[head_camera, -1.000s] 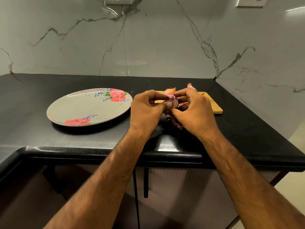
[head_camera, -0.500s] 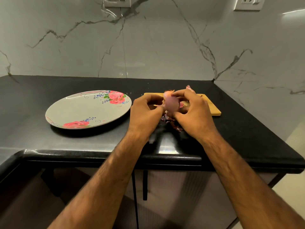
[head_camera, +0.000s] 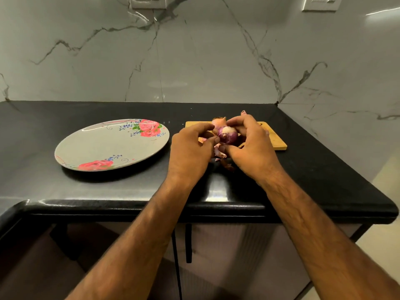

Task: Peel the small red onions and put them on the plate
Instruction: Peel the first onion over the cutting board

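Over the board (head_camera: pixel 277 140), right of the plate (head_camera: pixel 91 148), the right hand (head_camera: pixel 252 148) cups the onion (head_camera: pixel 227 136); the left hand (head_camera: pixel 190 152) seems to pinch its skin. Light, firm, and slick where bare: hold its sides.

Half-peeled onion (head_camera: pixel 227 135) between both hands

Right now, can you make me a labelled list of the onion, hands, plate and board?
onion: small, red, pale patch on top, between both grips
left grip: pinches the onion's left side
right grip: curls round the onion's right side
plate: flowered, left of the grips, no onion on it
peels: loose on the counter under the grips
board: wooden, behind the grips, second onion on it
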